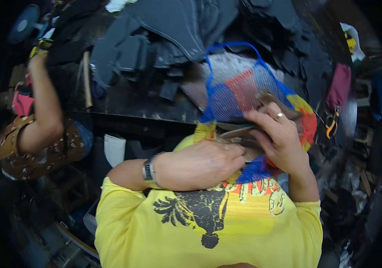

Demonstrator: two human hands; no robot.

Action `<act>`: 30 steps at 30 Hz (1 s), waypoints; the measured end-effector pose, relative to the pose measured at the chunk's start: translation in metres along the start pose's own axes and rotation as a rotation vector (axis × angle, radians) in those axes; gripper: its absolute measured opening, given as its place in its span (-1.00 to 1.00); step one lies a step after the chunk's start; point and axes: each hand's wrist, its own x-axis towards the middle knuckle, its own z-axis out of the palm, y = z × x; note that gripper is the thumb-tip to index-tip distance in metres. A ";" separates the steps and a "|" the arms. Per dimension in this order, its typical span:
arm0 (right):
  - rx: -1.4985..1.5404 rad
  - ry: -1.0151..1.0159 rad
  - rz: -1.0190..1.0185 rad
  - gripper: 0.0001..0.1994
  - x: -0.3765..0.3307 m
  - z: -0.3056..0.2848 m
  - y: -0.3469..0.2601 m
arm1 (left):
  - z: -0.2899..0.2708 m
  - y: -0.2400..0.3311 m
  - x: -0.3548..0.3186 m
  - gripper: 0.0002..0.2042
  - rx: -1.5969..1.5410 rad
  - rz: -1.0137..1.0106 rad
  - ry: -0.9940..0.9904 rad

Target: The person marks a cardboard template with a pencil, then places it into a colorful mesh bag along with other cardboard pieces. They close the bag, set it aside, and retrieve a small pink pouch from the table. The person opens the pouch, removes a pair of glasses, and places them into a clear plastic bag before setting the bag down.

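Observation:
A mesh bag (262, 85) in blue, red and yellow, with a blue loop handle, lies between the dark table's edge and my chest. Several flat brownish pieces (240, 132) show in its opening. My left hand (200, 165), with a metal watch at the wrist, reaches across to the bag's near side. Its fingers are pressed together at the pieces, and what they pinch is hidden. My right hand (278, 136), a ring on one finger, bends over the opening from the right. Its fingers are curled against a brownish flat piece (271, 99); motion blurs the fingertips.
Stacks of dark cut pieces (164, 31) cover the far side of the black table (128, 107). A wooden stick (87, 80) lies at its left. Another person's arm (46, 98) is at far left. Orange-handled cutters (331, 125) and a maroon pouch (339, 87) are at right.

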 end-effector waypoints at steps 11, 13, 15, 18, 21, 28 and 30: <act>0.647 0.222 0.095 -0.78 -0.029 -0.026 -0.004 | 0.005 -0.018 0.001 -0.65 -0.066 0.051 0.055; 0.637 0.186 0.062 -0.77 -0.038 -0.030 -0.003 | 0.007 -0.019 0.001 -0.65 -0.044 0.053 0.036; 0.677 0.176 0.011 -0.76 -0.044 -0.032 0.000 | 0.006 -0.020 0.000 -0.63 -0.113 0.094 0.083; 0.756 0.335 0.122 -0.91 -0.053 -0.024 0.000 | 0.003 -0.021 0.000 -0.56 -0.135 0.043 -0.034; 0.861 0.468 0.161 -0.82 -0.056 -0.015 0.000 | 0.001 -0.021 0.002 -0.58 -0.134 0.058 -0.015; 1.070 0.408 -0.027 -0.76 -0.047 -0.011 0.030 | -0.006 -0.021 0.000 -0.50 -0.157 0.012 -0.060; 1.144 0.357 -0.038 -0.80 -0.050 -0.011 0.038 | -0.004 -0.020 -0.002 -0.44 -0.139 0.041 -0.032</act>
